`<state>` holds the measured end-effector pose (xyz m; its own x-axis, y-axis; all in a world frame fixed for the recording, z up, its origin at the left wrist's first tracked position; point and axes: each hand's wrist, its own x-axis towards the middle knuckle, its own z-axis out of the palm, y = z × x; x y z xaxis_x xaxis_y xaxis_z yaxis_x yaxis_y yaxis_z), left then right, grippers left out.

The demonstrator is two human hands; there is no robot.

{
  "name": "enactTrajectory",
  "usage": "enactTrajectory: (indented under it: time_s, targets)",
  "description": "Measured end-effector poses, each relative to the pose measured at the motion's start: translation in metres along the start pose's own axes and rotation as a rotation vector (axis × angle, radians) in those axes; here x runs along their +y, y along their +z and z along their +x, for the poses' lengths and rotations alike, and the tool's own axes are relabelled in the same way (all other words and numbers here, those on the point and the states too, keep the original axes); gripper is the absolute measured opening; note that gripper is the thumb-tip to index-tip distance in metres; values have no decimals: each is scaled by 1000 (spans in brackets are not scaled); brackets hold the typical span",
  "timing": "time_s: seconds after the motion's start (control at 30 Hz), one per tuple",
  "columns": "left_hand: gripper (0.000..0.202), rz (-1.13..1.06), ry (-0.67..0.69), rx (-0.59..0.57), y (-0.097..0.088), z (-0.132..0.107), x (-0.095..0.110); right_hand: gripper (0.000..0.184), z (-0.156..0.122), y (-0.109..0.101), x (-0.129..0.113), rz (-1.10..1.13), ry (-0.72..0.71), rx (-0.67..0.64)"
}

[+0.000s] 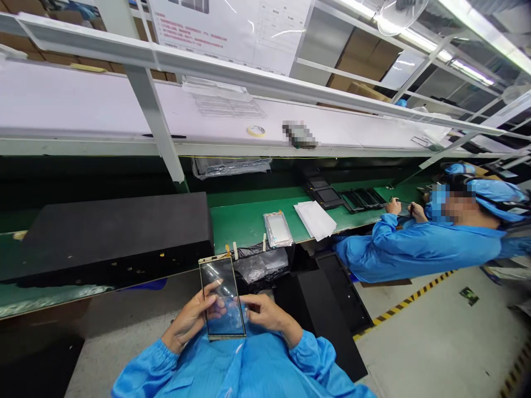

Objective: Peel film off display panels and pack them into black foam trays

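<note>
A clear glass touch panel (226,315) with a thin dark border and a small orange flex tab at its top edge is held upright in front of my chest. My left hand (199,312) grips its left side, with the thumb on the near face and fingers showing through the glass behind. At the right edge is my right hand (267,315), its fingers curled and the fingertips pinching the border. Beyond the panel, on the green bench (232,213), lies a stack of similar panels (277,228).
A large black foam block (120,232) covers the bench at left. White sheets (315,219) and black frames (360,199) lie further right. A black-lined bin (265,265) hangs below the bench edge, near black trays (344,293). A co-worker in blue (431,249) works at right.
</note>
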<state>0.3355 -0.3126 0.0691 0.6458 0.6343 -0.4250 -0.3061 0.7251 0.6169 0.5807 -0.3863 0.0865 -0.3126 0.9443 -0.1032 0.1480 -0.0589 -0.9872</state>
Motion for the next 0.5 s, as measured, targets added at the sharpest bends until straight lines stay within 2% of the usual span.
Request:
enactTrajectory:
  time_s: [0.1, 0.17, 0.23, 0.33, 0.4, 0.5]
  targets:
    - [29, 16, -72, 14, -5, -1, -1, 28, 10, 13, 20, 114, 38, 102]
    - [29, 68, -76, 17, -7, -3, 1, 21, 13, 10, 39, 138, 70, 168]
    - [34, 85, -16, 79, -10, -6, 5, 16, 9, -5, 61, 161, 162, 254]
    - [39, -18, 128, 302, -19, -10, 12, 19, -6, -51, 93, 161, 347, 504]
    - [41, -68, 185, 458, -27, -12, 14, 25, -18, -90, 113, 101, 403, 647]
    - [44, -6, 140, 576, -30, -9, 4, 29, -18, -140, 141, -35, 393, 704]
